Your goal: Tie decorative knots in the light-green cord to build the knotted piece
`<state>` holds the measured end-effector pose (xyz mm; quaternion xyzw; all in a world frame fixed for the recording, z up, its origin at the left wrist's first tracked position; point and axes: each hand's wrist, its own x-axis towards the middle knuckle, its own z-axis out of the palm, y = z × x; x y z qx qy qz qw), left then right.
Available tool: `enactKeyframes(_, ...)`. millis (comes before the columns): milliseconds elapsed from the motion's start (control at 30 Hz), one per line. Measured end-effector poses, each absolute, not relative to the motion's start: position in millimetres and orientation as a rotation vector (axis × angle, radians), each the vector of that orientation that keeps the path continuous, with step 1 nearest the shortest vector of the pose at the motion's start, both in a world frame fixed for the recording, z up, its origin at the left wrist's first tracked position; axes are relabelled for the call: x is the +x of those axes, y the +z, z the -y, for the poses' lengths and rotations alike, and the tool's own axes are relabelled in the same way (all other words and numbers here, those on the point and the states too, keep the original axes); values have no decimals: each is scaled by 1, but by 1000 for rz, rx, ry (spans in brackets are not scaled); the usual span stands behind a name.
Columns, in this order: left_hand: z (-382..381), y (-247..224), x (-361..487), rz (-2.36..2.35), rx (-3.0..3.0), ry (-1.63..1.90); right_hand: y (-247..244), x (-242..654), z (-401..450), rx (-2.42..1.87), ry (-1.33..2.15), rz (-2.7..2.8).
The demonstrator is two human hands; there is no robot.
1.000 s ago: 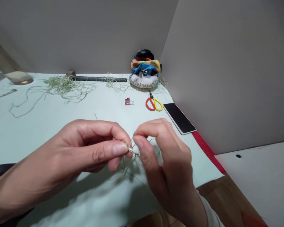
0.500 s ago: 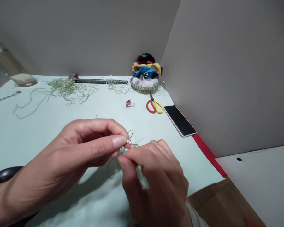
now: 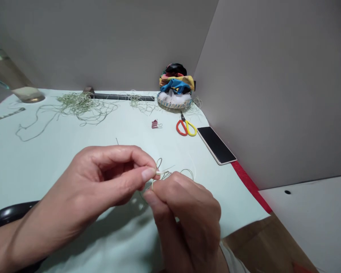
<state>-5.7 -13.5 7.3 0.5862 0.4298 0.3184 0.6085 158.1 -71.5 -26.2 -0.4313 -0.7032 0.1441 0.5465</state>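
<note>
My left hand [image 3: 102, 182] pinches a short pale bundle of fibre cord [image 3: 162, 173] between thumb and forefinger. Thin loops of the same cord rise and curl beyond its tip. My right hand [image 3: 184, 216] sits just below and to the right, its thumb and forefinger closed on a strand close to the left fingertips. The two hands nearly touch. Their fingers hide part of the cord, and a thin dark strand stands up behind my left hand.
Tangled pale green fibre [image 3: 79, 105] lies on the mint table cover [image 3: 57, 151]. Beyond are a dark rod [image 3: 122, 97], a cloth-topped round cushion [image 3: 175, 91], red-and-yellow scissors [image 3: 186, 127], a small binder clip [image 3: 155, 124], a phone [image 3: 216, 145] and a bottle [image 3: 8, 74].
My right hand has dropped lower and moved left, closing in under my left fingertips. More cord loops now show to the right of the pinch. The head view has shifted slightly.
</note>
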Motion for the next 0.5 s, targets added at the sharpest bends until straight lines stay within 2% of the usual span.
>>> enactKeyframes(233,19,12,3,-1041,1603,809,-23,157,81,-1115,462,1584)
enactKeyframes(367,17,10,1,-986,1763,897,-23,161,77,-964,578,1641)
enactKeyframes(500,11,11,-4,-916,1694,805,-20,166,80,-983,557,1660)
